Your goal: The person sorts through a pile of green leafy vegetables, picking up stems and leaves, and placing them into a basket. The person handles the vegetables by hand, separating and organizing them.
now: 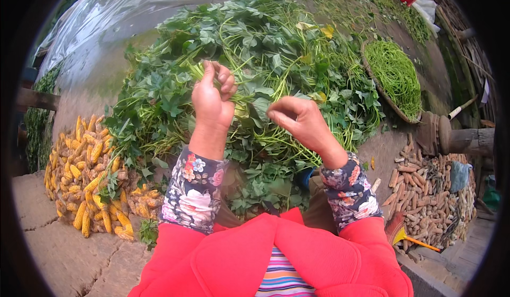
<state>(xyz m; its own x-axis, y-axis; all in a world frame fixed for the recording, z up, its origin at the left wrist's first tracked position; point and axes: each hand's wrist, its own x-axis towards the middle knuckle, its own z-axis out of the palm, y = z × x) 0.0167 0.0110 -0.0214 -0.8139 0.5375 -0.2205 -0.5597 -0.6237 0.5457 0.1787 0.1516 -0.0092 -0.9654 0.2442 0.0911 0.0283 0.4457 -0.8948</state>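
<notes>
My left hand [214,92] is closed around a small bunch of green stems [195,71], whose ends stick out on both sides of the fist. To its right, my right hand [303,121] is held with thumb and forefinger curled towards each other. A broad green leaf [261,108] shows just left of those fingertips; whether they pinch it or a stem is unclear. Under both hands spreads a large heap of leafy green vines [247,38], apparently sweet potato vines, with a few yellow leaves [327,31] among them.
A round shallow basket [374,80] of stripped green stems [392,78] stands at the right. Yellow corn cobs [85,165] are piled at the left, bare cobs [426,193] at the right. Nearby are a yellow-handled broom [402,235], a wooden post [466,141] and plastic sheeting [99,22].
</notes>
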